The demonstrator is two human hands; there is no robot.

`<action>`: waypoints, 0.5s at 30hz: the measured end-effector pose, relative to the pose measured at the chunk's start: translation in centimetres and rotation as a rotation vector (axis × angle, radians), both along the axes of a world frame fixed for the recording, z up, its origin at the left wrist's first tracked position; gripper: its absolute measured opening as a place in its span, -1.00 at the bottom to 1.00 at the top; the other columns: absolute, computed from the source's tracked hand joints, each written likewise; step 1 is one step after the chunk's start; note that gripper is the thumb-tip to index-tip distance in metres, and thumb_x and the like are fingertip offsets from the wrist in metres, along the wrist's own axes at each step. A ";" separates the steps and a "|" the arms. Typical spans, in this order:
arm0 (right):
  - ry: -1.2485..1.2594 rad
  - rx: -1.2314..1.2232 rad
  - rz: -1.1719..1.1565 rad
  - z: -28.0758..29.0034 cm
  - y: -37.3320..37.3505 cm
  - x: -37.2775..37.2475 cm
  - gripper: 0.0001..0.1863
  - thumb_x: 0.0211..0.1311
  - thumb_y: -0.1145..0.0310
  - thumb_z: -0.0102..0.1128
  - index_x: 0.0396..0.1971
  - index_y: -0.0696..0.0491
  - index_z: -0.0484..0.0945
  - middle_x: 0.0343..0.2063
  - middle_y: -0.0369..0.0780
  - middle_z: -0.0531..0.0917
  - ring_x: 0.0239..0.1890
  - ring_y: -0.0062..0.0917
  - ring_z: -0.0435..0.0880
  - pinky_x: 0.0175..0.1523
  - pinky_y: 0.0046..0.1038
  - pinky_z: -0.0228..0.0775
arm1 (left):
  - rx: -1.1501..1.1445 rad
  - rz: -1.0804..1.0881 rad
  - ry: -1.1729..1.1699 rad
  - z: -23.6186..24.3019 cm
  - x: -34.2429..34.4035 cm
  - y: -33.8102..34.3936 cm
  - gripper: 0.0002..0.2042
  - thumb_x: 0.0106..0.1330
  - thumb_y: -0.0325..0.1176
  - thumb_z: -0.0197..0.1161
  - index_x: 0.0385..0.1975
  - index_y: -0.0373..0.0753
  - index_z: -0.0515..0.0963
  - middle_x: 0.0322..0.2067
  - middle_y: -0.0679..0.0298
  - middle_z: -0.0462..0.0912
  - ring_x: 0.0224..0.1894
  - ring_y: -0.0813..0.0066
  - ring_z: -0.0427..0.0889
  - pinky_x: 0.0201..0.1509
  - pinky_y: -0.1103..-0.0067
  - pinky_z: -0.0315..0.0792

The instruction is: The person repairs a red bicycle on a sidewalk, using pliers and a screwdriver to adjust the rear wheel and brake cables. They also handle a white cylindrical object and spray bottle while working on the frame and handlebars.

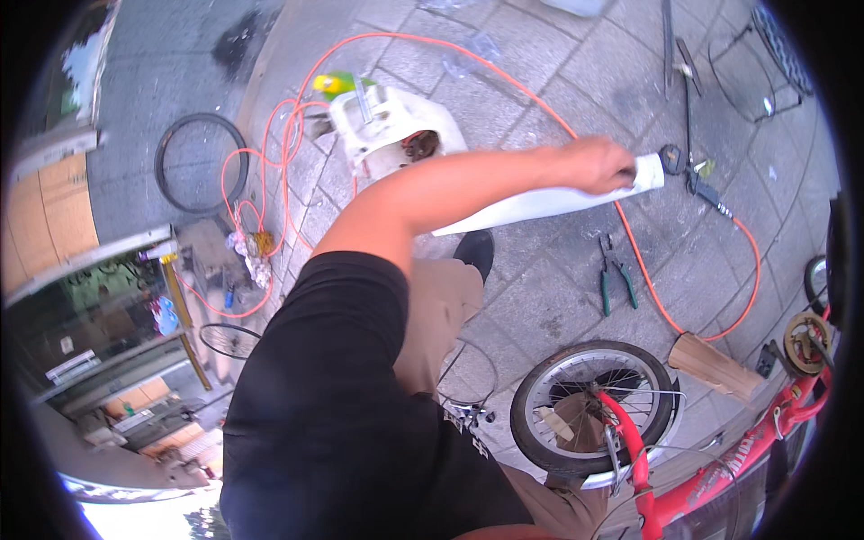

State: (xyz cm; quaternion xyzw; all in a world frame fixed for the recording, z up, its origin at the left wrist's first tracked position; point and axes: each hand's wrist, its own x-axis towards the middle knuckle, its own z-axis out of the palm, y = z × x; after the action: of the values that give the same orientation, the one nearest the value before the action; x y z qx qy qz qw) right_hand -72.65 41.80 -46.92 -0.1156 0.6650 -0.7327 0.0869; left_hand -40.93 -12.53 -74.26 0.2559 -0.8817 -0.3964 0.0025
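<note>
Stretched out to the right, my left arm ends in my left hand point(596, 166), closed near the end of a long white piece point(531, 209). Its material and full shape cannot be made out, since my forearm covers part of it. Behind the forearm lies a cut-open white plastic jug point(378, 112) with dark brown bits inside and a yellow-and-green item point(335, 85) at its far side. Green-handled pliers point(616, 274) rest on the paving below the hand. My right hand is not in view; only a sliver of skin shows at the lower edge.
An orange air hose point(630, 243) loops across the paving to an inflator point(706, 191). At lower right is a red bicycle frame point(711, 477) with a wheel point(540, 423). Cardboard point(715, 364) lies beside it. A loose tyre point(162, 162) is at far left.
</note>
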 end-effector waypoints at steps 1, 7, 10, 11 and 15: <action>0.016 -0.017 0.005 0.9 1.2 -0.5 -0.55 0.44 -0.20 0.00 -0.30 -0.07 0.40 -0.66 -0.24 0.40 -0.62 -0.41 0.50 -0.38 -0.23 0.48 | 0.049 0.011 0.091 2.6 3.5 1.8 -0.75 0.40 -0.20 0.31 -0.14 -0.25 0.71 -0.25 0.01 0.75 -0.18 -0.03 0.75 -0.09 0.17 0.59; -0.110 -0.212 0.300 4.0 6.6 -6.3 -0.62 0.50 -0.06 0.04 -0.33 -0.04 0.40 -0.64 -0.28 0.42 -0.55 -0.49 0.49 -0.25 -0.29 0.48 | 0.297 0.769 0.038 14.9 24.0 11.2 -0.74 0.42 -0.27 0.41 -0.07 -0.33 0.75 -0.28 0.15 0.79 -0.43 0.54 0.73 -0.30 0.50 0.61; -0.161 -0.216 0.469 4.0 6.8 -7.5 -0.77 0.49 0.26 0.15 -0.41 -0.02 0.45 -0.61 -0.28 0.27 -0.48 -0.49 0.36 -0.19 -0.37 0.34 | 0.102 1.006 0.062 18.0 30.6 11.2 -0.70 0.37 -0.19 0.45 -0.11 -0.32 0.77 -0.25 0.09 0.80 -0.30 0.39 0.77 -0.21 0.45 0.63; -0.114 -0.172 0.312 3.8 6.5 -7.4 -0.78 0.48 0.26 0.15 -0.40 -0.02 0.44 -0.61 -0.31 0.23 -0.50 -0.52 0.32 -0.22 -0.41 0.30 | -0.150 0.960 -0.035 19.0 32.7 10.1 -0.66 0.41 -0.13 0.38 -0.07 -0.32 0.75 -0.15 0.00 0.79 -0.13 0.15 0.78 -0.01 0.31 0.61; -0.037 -0.208 0.322 3.9 4.9 -5.9 -0.84 0.45 0.35 0.17 -0.34 0.01 0.41 -0.60 -0.34 0.25 -0.54 -0.59 0.30 -0.30 -0.49 0.26 | -0.477 0.828 -0.255 20.8 36.4 3.8 -0.73 0.45 -0.21 0.24 -0.10 -0.26 0.73 -0.11 -0.04 0.74 0.03 -0.10 0.69 0.11 0.13 0.55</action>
State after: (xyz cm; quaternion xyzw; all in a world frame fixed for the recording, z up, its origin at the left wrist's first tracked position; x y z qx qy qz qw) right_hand -78.55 46.72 -43.01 -0.2152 0.5567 -0.7763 0.2028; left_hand -4.49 -8.77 -53.48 0.6235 -0.7655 -0.1148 0.1101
